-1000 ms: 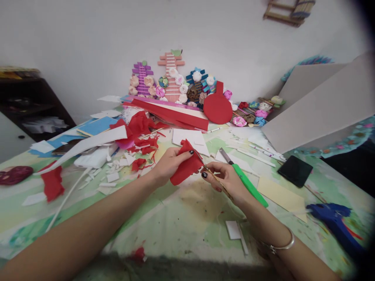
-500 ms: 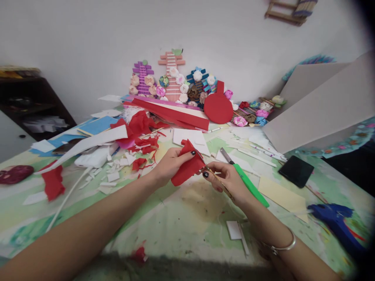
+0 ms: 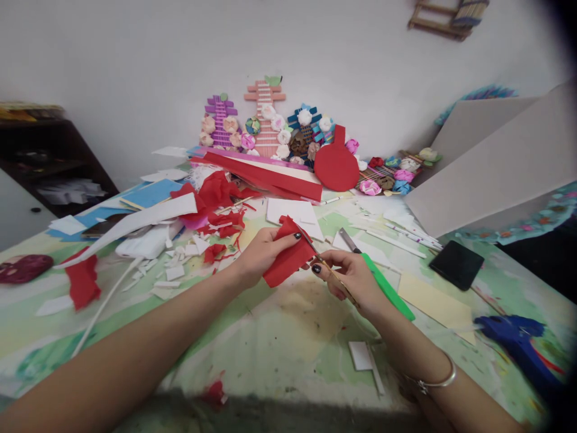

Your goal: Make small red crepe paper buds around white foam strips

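Between the thumb and fingers of my left hand (image 3: 265,255) is a piece of red crepe paper (image 3: 288,264), raised above the table. My right hand (image 3: 345,273) pinches a thin brown stick (image 3: 336,278), which runs slantwise from below the hand up to the paper. Its dark far end lies along the paper's right edge; whether it is a brush or a plain stick I cannot make out. Beside my right hand lies a green-handled utility knife (image 3: 385,285), its blade pointing away. A white card (image 3: 293,213) rests behind the red paper.
A blue glue gun (image 3: 518,343) and a black square pad (image 3: 457,264) lie at right. White scraps and red paper (image 3: 216,189) spread at left, near a white power strip (image 3: 148,240). Behind stand a red round shape (image 3: 336,167), flower-covered crafts (image 3: 265,129) and a large grey-white board (image 3: 496,156).
Both hands keep their grips and almost the same places. The stick's far end shifts very slightly along the red paper's edge.
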`<state>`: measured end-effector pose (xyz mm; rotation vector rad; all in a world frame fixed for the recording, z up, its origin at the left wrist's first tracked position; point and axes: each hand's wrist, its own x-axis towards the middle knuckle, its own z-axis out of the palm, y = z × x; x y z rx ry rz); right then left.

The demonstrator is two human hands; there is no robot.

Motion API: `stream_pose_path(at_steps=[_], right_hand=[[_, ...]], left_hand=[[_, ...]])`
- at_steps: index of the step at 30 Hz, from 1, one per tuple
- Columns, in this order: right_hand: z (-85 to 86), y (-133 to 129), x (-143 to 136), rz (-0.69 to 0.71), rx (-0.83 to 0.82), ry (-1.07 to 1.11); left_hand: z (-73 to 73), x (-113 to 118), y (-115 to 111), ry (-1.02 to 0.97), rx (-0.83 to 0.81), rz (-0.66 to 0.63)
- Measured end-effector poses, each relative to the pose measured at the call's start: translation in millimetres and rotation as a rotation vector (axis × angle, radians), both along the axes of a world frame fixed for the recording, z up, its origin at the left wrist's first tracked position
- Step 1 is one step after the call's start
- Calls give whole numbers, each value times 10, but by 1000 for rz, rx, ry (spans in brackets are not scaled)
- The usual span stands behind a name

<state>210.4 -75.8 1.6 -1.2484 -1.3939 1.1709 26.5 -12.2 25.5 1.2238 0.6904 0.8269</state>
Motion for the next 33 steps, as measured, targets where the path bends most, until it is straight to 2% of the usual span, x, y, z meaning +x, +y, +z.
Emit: stream_pose_path(at_steps=[19,26,33], right_hand=[[41,-17,-9,-11,-32,-12],[21,-23,-8,-12,-36,4],[10,-23,3,38,36,19]], left_hand=[[-25,-14,16,11,2,24],[16,-9,23,19,51,148],[-8,-8,23,-1,81,111]])
